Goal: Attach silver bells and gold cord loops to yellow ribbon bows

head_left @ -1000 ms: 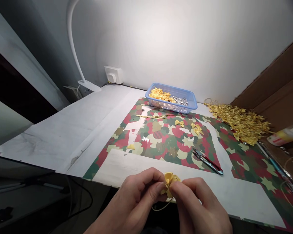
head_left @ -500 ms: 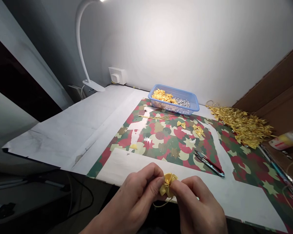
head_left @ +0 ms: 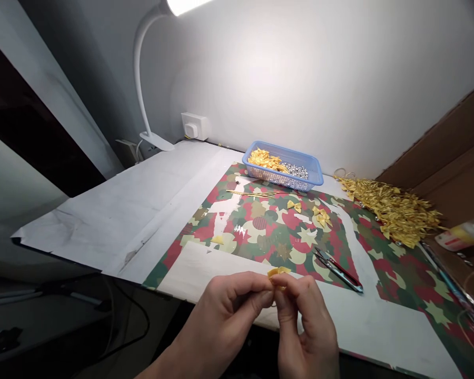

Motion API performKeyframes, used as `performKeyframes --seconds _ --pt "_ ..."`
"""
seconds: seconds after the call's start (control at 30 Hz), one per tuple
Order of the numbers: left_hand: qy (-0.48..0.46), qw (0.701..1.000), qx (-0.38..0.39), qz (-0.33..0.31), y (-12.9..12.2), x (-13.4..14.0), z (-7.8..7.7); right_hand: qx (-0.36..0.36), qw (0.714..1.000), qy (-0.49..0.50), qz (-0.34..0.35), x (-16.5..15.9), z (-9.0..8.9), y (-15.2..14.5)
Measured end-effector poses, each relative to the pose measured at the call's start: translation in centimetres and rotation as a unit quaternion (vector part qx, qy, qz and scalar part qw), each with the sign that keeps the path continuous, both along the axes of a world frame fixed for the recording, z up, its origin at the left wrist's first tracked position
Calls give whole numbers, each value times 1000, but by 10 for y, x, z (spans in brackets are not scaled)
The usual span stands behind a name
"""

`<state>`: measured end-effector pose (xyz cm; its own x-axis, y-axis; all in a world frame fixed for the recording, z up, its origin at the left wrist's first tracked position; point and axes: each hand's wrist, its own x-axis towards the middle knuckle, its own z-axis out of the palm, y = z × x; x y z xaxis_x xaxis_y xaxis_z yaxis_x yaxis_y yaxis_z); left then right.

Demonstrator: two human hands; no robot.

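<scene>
1. Head view, background: white wall (head_left: 268, 79) lit by a curved lamp (head_left: 139, 79) behind a pale desk (head_left: 114, 210), partly covered by a camouflage-patterned sheet (head_left: 256, 247).
2. Near the front edge, the left hand (head_left: 233, 310) has its thumb and fingers pinched together on a gold ribbon bow (head_left: 279, 271), which is largely hidden.
3. The right hand (head_left: 310, 321) meets it, thumb and forefinger closed at the same bow.
4. Beyond them, snips (head_left: 339, 271) lie to the right on the sheet, with loose bows (head_left: 294, 206) and thin gold cords (head_left: 253, 194) farther back.
5. By the wall, a blue basket (head_left: 315, 181) holds yellow bows (head_left: 266, 159) beside small silver pieces (head_left: 296, 170); rightward sits a gold heap (head_left: 395, 208).
</scene>
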<state>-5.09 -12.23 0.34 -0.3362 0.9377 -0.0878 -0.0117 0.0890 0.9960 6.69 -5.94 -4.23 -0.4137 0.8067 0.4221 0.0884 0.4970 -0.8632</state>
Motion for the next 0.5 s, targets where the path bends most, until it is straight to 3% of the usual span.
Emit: performKeyframes --seconds 0.13,0.27,0.37,0.5 --pt "123 992 27 18 1 -1 -6 -117 992 23 38 -4 -2 3" --pt "188 981 41 25 2 -2 -14 -109 992 -25 52 -6 -5 8" --pt "200 978 48 27 1 -1 -18 -36 996 -63 55 -4 -5 13" --pt "217 974 57 32 1 -2 -20 167 982 -83 31 0 -1 19"
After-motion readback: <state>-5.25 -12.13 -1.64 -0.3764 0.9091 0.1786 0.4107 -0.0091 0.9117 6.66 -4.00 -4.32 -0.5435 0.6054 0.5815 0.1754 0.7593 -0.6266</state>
